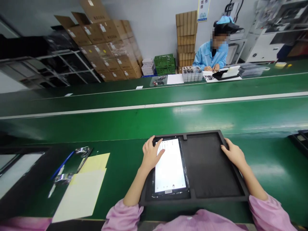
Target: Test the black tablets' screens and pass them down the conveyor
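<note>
A black foam tray (214, 166) lies in front of me, with a wide recess on its right. In its left recess sits a tablet (169, 170) with a lit white screen and a dark border. My left hand (150, 154) rests over the tray's upper left corner, its fingers spread; thumb and forefinger reach across the tablet's upper left part. At the opposite side, my right hand (233, 154) grips the tray's right rim, thumb on top and the other fingers around the outer edge.
Left of the tray lie yellowish paper sheets (81, 189), a blue pen (63, 164) and shiny tape rolls. Another dark tray (31, 179) stands far left. Beyond the green bench (120, 128) a person in blue (204, 54) works near stacked cartons (108, 48) and green crates (165, 64).
</note>
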Demonstrator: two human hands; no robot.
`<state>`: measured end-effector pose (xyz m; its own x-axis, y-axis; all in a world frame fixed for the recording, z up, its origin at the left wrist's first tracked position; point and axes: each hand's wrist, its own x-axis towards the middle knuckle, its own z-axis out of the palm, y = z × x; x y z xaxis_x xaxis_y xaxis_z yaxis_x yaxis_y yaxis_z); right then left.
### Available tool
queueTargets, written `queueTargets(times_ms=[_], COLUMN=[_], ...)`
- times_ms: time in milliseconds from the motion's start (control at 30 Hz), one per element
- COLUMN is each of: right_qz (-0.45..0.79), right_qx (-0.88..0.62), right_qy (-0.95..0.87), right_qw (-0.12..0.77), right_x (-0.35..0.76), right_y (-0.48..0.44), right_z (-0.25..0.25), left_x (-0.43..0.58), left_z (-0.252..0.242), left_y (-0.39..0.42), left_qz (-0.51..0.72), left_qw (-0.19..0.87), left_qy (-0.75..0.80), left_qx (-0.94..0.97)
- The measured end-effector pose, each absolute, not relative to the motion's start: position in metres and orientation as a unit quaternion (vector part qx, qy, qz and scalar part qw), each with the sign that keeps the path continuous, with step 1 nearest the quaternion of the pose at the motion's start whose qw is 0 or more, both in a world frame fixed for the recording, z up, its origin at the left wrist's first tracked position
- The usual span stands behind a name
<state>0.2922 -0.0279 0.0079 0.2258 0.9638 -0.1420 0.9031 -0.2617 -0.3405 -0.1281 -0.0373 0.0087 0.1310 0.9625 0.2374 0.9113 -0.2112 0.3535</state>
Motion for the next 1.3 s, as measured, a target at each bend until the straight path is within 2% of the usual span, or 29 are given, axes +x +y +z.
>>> queueTargets(times_ms=[167,333,433,633,933,1133,1300], right_qz=[0.177,0.153,0.159,0.185,0.194,0.197,0.196], right_qx=[-0.773,-0.773,-0.769,-0.765,-0.768,-0.760,-0.754], right_qy=[-0.603,-0.610,-0.610,-0.602,-0.594,-0.598,-0.602], right_qw=[0.085,0.086,0.106,0.138,0.138,0.162,0.175], right_x=[0.293,0.299,0.304,0.307,0.311,0.312,0.312], right_y=[-0.032,-0.039,-0.041,-0.042,-0.043,-0.043,-0.043], right_z=[0.009,0.006,0.002,0.000,-0.001,-0.001,-0.002], left_x=[-0.131,-0.142,-0.143,-0.146,-0.146,-0.132,-0.126], left_z=[0.010,0.019,0.020,0.015,0.017,0.014,0.015], left_y=[-0.042,-0.065,-0.082,-0.123,-0.160,-0.149,-0.142], left_qz=[0.266,0.371,0.338,0.265,0.196,0.272,0.240], left_qw=[0.048,0.151,0.162,0.090,0.051,-0.043,-0.012], left_qy=[0.593,0.554,0.563,0.591,0.542,0.587,0.556], left_qx=[0.758,0.730,0.736,0.756,0.815,0.761,0.796])
